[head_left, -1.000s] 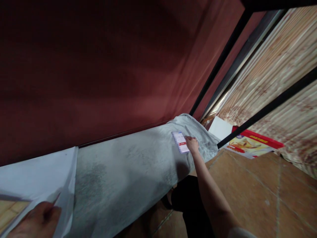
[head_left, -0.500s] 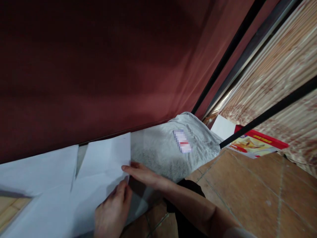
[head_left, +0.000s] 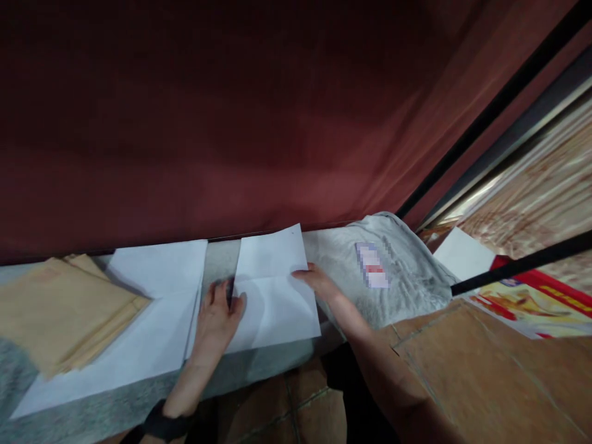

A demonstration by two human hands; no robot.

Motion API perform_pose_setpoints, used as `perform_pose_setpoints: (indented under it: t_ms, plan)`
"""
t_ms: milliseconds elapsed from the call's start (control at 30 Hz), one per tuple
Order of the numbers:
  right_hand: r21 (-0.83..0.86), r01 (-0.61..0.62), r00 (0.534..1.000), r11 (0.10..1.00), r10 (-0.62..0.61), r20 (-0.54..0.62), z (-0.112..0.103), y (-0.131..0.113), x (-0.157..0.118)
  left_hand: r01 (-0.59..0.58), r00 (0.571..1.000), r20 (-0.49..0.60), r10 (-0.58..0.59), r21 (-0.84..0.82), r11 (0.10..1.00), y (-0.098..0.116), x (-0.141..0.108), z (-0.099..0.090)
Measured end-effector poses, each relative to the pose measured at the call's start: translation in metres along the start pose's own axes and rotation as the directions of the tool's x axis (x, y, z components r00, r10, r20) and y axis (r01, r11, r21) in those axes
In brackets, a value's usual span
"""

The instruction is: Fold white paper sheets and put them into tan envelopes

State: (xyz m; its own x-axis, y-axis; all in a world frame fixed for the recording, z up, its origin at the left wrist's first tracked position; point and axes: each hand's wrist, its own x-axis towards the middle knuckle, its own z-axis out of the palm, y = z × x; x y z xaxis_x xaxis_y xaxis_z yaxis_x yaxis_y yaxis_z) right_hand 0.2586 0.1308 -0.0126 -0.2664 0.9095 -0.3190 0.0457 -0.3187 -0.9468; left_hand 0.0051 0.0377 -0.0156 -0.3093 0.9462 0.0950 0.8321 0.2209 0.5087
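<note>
A white sheet of paper [head_left: 272, 302] with a crease across it lies on a grey cloth-covered surface, its far right corner lifted a little. My right hand [head_left: 319, 282] grips the sheet's right edge, thumb on top and the other fingers underneath. At the sheet's left edge is my left hand [head_left: 219, 317], fingers apart over the grey cloth and thumb beside the paper. More white paper [head_left: 161, 327] lies to the left, partly under a stack of brown paper envelopes [head_left: 69, 308].
The grey cloth [head_left: 402, 271] bunches at the right end, with a blurred-out card [head_left: 372, 265] on it. Black bars [head_left: 522, 265] slant past at the right. A red and yellow printed box [head_left: 531, 302] sits on the tiled floor [head_left: 472, 370]. A dark red panel [head_left: 222, 154] rises behind.
My left hand has gone from the sheet's right edge to its left edge and opened. The sheet now lies apart from the other paper. The view has shifted left, showing the brown envelopes.
</note>
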Motion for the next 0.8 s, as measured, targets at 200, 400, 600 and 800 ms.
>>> perform_pose_setpoints:
  t_ms: [200,400,600,800]
  plan:
    - [-0.083,0.094,0.995,0.992,-0.093,0.017,0.009,0.004,0.008,-0.043,0.998,0.053,0.043,-0.004,0.999,0.006,-0.005,0.011]
    - [-0.373,0.153,0.986,0.915,-0.167,-0.006,0.012,0.008,0.009,0.084,0.99,0.126,-0.068,-0.13,0.988,-0.001,0.003,0.002]
    - [-0.761,0.168,0.857,0.626,-0.474,-0.2,0.027,0.013,0.0,-0.005,1.0,-0.004,0.005,-0.001,1.0,0.008,-0.017,-0.003]
    - [-0.792,0.505,0.774,0.343,-0.585,0.241,0.082,0.04,-0.012,-0.295,0.956,0.057,0.289,0.203,0.934,0.04,-0.024,0.028]
